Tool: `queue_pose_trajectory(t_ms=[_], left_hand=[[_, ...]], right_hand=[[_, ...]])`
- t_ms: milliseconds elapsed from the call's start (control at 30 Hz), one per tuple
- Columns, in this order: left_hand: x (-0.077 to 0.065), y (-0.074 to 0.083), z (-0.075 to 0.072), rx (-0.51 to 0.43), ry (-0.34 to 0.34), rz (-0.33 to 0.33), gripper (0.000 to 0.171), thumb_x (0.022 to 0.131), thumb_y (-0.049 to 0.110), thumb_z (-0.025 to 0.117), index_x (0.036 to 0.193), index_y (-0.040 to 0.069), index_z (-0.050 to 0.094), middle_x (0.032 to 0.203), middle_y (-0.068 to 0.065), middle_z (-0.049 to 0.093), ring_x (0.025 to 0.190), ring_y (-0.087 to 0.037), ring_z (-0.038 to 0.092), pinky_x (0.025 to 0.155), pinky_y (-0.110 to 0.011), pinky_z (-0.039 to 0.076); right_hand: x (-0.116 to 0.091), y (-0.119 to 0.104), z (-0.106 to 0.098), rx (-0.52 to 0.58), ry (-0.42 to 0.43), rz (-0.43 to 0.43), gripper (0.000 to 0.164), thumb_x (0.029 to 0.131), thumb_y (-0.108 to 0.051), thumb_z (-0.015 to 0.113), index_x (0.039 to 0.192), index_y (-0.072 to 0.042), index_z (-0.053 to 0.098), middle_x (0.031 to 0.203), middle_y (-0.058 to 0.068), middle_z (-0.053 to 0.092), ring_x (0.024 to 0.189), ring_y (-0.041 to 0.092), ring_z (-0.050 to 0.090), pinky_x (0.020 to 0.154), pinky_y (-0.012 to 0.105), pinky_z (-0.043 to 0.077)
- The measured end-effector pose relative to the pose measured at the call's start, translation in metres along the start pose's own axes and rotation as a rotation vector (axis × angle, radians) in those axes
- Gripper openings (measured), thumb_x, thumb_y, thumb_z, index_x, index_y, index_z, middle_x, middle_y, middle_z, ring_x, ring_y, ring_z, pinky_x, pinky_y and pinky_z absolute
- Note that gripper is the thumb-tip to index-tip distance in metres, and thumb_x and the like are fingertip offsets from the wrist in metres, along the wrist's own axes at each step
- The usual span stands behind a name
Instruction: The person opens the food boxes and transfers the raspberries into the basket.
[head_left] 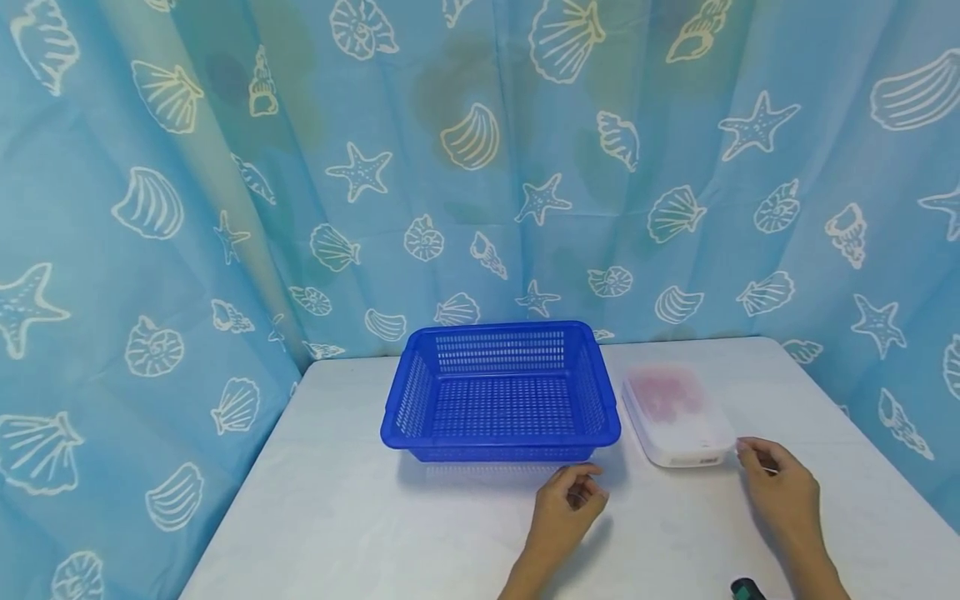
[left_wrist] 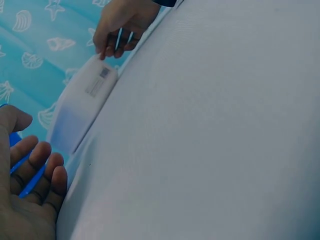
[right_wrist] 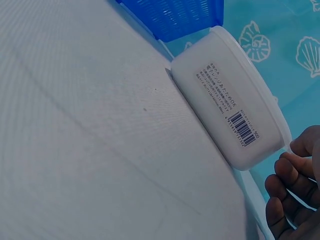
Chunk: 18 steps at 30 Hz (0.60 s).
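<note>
A white plastic food container (head_left: 678,417) with a translucent lid stands on the table's right side, and something pinkish shows through the lid. In the right wrist view, printed text and a barcode mark the side of the food container (right_wrist: 220,100). My right hand (head_left: 780,487) pinches the lid's near right corner between thumb and index finger; its other fingers are loosely bent. My left hand (head_left: 566,508), loosely curled with nothing in it, is just in front of a blue plastic basket (head_left: 498,442). Inside, the basket holds nothing.
White cloth covers the table (head_left: 322,517). A blue curtain (head_left: 480,208) with white seashells and starfish hangs behind and on both sides. A small dark object (head_left: 746,589) with a green patch shows at the bottom edge, near my right forearm.
</note>
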<state>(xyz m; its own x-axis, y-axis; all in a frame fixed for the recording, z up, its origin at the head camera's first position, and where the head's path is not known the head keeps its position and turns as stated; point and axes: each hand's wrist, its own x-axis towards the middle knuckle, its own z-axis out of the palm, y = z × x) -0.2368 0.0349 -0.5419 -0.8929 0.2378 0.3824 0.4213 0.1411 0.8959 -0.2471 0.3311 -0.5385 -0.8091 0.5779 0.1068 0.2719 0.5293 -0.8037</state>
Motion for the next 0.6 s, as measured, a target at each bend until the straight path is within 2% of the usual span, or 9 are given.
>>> queue_pose_trajectory(t_ms=[133,333,467,600], left_hand=[[0.006,-0.003,0.006,0.003,0.004,0.004,0.024,0.089,0.011,0.072,0.112,0.005,0.069,0.089,0.007,0.062,0.079,-0.001,0.059,0.071,-0.021,0.053],[0.017,-0.007,0.021,-0.005,0.016,-0.026,0.025,0.087,0.010,0.071,0.112,0.006,0.071,0.087,0.010,0.061,0.079,0.000,0.059,0.071,-0.020,0.052],[0.019,-0.007,0.026,-0.012,0.017,-0.060,0.025,0.087,0.010,0.072,0.112,0.007,0.071,0.085,0.012,0.060,0.077,0.000,0.058,0.071,-0.020,0.052],[0.020,-0.005,0.027,-0.002,0.017,-0.058,0.025,0.087,0.009,0.072,0.112,0.007,0.070,0.086,0.012,0.060,0.077,0.000,0.057,0.071,-0.020,0.052]], right_hand=[[-0.002,-0.001,0.000,-0.011,-0.002,-0.023,0.042,0.106,-0.029,0.047,0.133,0.001,0.058,0.121,0.022,0.060,0.117,0.041,0.053,0.093,0.056,0.044],[-0.004,0.000,-0.005,-0.051,0.017,-0.119,0.039,0.105,-0.025,0.048,0.129,0.003,0.060,0.116,0.022,0.061,0.110,0.039,0.056,0.088,0.052,0.045],[-0.007,0.001,-0.006,-0.055,0.013,-0.150,0.037,0.104,-0.022,0.050,0.127,0.004,0.060,0.114,0.022,0.061,0.108,0.039,0.057,0.087,0.051,0.045],[-0.010,0.000,-0.005,-0.052,0.026,-0.170,0.035,0.102,-0.020,0.052,0.126,0.003,0.061,0.115,0.021,0.060,0.108,0.038,0.057,0.089,0.051,0.046]])
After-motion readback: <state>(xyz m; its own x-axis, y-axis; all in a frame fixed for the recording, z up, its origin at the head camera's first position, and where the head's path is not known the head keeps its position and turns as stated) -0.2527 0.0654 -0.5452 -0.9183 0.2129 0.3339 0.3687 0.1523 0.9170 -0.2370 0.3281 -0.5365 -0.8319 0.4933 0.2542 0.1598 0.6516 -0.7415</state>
